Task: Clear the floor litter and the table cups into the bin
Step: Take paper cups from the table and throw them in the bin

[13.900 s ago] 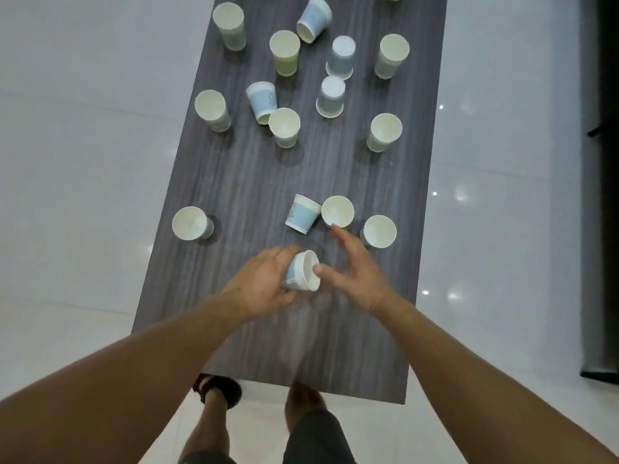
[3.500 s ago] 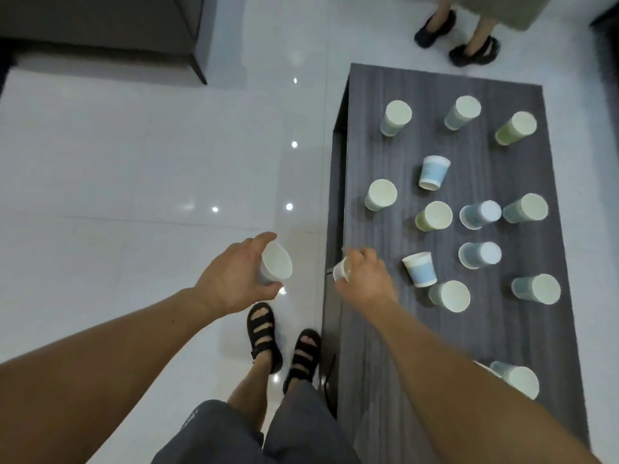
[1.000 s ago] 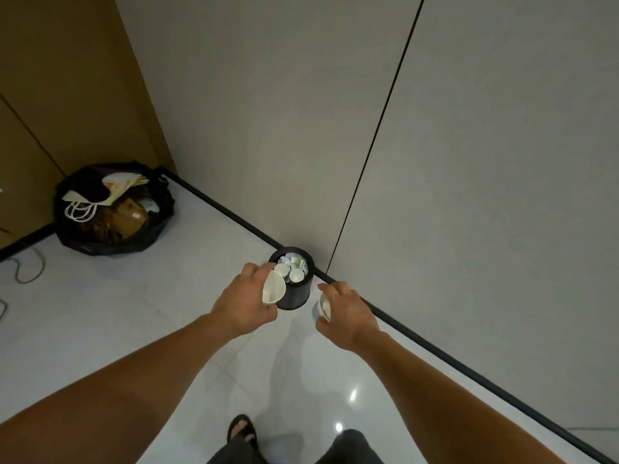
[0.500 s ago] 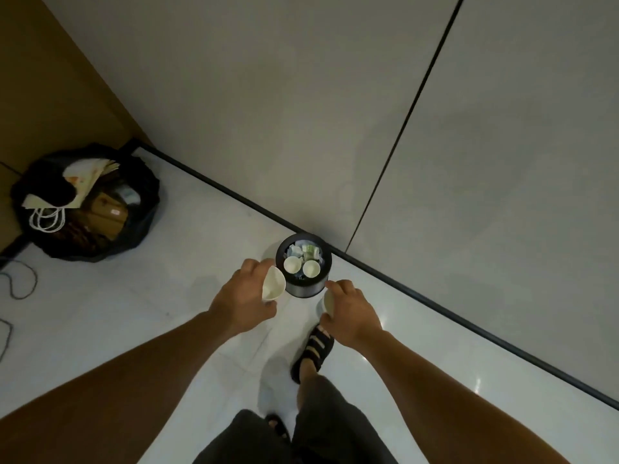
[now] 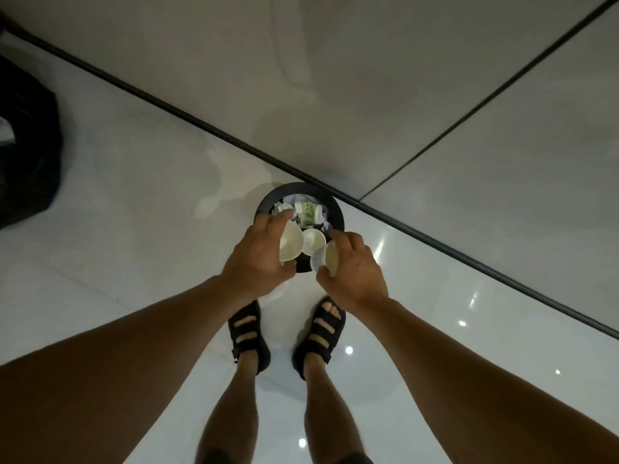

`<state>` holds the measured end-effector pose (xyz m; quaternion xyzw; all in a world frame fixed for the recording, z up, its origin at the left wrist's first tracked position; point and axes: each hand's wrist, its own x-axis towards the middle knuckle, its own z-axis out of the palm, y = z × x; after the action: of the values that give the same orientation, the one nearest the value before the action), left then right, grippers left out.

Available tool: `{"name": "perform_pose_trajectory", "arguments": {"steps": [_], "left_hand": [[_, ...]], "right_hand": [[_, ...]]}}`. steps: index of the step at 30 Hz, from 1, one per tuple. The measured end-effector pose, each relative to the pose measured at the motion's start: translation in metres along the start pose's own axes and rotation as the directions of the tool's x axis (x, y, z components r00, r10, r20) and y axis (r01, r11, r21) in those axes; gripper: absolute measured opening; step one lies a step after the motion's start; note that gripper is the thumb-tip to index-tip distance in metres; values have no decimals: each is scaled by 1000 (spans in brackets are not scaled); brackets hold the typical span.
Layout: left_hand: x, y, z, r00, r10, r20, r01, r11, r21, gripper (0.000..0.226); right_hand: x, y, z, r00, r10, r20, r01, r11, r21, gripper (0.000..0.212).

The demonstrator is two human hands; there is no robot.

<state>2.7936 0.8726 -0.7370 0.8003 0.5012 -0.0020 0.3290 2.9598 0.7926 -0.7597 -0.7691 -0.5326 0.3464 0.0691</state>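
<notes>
A small round black bin (image 5: 336, 209) stands on the white floor against the wall, filled with paper cups and crumpled paper. My left hand (image 5: 258, 259) grips a white paper cup (image 5: 290, 244) over the bin's near left rim, its mouth turned to the right. My right hand (image 5: 351, 269) holds a second paper cup (image 5: 325, 257) at the near right rim. Between the two held cups, another cup (image 5: 313, 241) lies inside the bin. The table is out of view.
A black bag (image 5: 26, 145) sits on the floor at the far left. The grey wall (image 5: 335, 78) and its dark skirting run diagonally just behind the bin. My sandalled feet (image 5: 284, 333) stand right in front of the bin on glossy tiles.
I have stepped up to the bin and now look straight down on it. Both hands, each still holding a cup, have moved from in front of the bin to over its rim.
</notes>
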Motion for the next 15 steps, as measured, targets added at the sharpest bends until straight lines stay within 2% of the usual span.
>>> {"name": "perform_pose_trajectory", "arguments": {"steps": [3, 9, 12, 15], "left_hand": [[34, -37, 51, 994, 109, 6, -109, 993, 34, 81], [76, -100, 114, 996, 71, 47, -76, 989, 130, 84], [85, -114, 130, 991, 124, 54, -133, 973, 191, 84], [94, -123, 139, 983, 166, 75, -181, 946, 268, 83]], "right_hand": [[43, 17, 48, 999, 7, -33, -6, 1000, 19, 67], [94, 46, 115, 998, 36, -58, -37, 999, -2, 70], [108, 52, 134, 996, -8, -88, 3, 999, -52, 67], [115, 55, 144, 982, -63, -180, 45, 994, -102, 64]]}}
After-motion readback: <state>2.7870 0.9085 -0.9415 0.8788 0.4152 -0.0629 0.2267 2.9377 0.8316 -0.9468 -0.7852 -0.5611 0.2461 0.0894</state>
